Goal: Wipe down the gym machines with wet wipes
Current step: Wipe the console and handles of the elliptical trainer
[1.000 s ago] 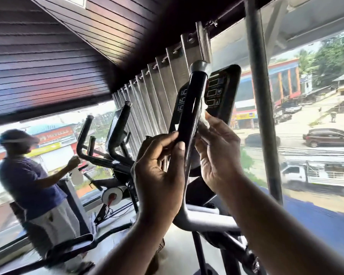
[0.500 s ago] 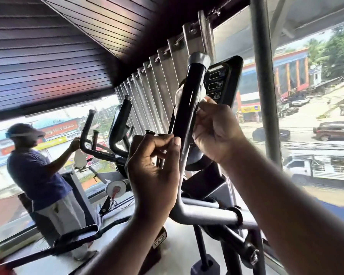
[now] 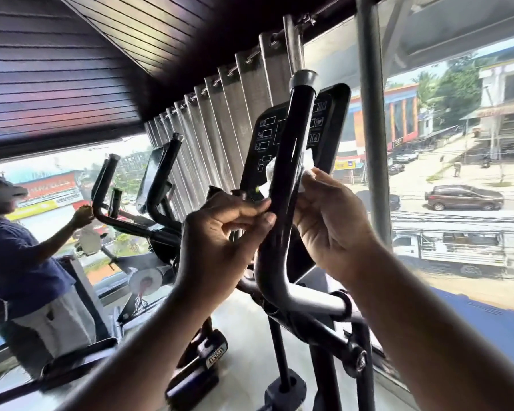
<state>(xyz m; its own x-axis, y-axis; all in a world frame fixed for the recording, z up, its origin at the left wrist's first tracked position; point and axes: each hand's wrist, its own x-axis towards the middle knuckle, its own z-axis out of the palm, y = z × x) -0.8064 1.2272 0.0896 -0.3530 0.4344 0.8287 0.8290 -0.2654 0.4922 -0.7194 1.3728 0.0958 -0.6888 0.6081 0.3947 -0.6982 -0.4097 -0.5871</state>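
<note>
A black upright handlebar (image 3: 291,161) of an elliptical machine rises in the middle, with a grey cap on top. A white wet wipe (image 3: 307,161) is wrapped round behind the bar, showing on both sides of it. My right hand (image 3: 330,226) pinches the wipe's right end against the bar. My left hand (image 3: 220,232) pinches the wipe's left end with thumb and fingers beside the bar. The machine's black console (image 3: 330,134) stands just behind the bar.
Another person (image 3: 21,262) stands at the left, one hand on the handle of a second machine (image 3: 155,197). Grey vertical blinds (image 3: 220,129) hang behind. A metal window post (image 3: 371,143) and glass panes close off the right. The machine's frame (image 3: 324,321) is below my hands.
Both hands have slid down the handlebar with the wipe. My left hand has closed its fingers on the wipe's left end. The view has shifted a little to the right.
</note>
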